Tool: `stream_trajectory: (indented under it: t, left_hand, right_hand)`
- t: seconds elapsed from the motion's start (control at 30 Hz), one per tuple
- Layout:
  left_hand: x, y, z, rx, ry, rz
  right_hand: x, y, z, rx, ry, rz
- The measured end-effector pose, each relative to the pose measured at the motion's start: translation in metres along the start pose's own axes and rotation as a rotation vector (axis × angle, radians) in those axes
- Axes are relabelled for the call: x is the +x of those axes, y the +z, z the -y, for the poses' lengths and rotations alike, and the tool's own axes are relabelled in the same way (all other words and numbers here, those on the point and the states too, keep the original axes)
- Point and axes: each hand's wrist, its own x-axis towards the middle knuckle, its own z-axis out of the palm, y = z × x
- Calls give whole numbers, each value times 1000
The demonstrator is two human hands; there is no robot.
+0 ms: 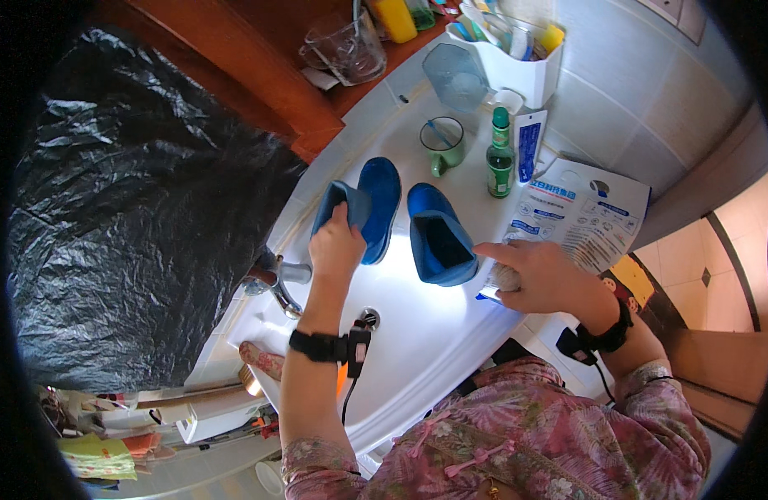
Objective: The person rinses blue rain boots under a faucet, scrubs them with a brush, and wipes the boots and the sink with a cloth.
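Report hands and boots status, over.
Left grip closed on the cuff of the left boot. Right grip beside the rim of the right boot, contact unclear. Both boots blue, over the white sink. Printed bag near right grip, possibly obstructing.

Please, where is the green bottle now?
In the head view, the green bottle is right of centre, toward the top, between the mug and the white-blue tube.

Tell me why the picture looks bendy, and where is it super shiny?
Head view: fisheye lens, so edges bow near the black rim; head view: glare whitens the sink near the blue boots; head view: bright streaks cross the black plastic sheet.
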Motion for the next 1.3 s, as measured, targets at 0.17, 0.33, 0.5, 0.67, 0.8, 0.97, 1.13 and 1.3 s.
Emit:
stream_trajectory:
  t: [0.17, 0.33, 0.5, 0.67, 0.8, 0.97, 1.13, 1.3]
  left_hand:
    - [-61, -21, 21, -120, -84, -55]
    - [-105, -32, 37, -294, -172, -48]
    - [-144, -55, 47, -288, -171, -38]
    - [-198, -72, 57, -151, -22, 105]
    - [-221, -72, 42, -65, 177, 265]
    - [-216, -60, 15, -159, 404, 273]
    - [-182, -41, 1, -37, 584, 122]
    - [-170, 5, -8, -190, 507, 91]
  right_hand:
    - [24, -11, 19, -340, -61, 98]
    - [54, 11, 21, -424, -220, 260]
    - [72, 32, 14, -387, -304, 200]
    - [95, 60, 40, -130, -237, -100]
    - [117, 84, 64, -42, -155, -52]
    - [134, 100, 87, -68, -135, 268]
    - [152, 82, 91, -23, -55, 560]
    - [158, 75, 78, -186, -59, 695]
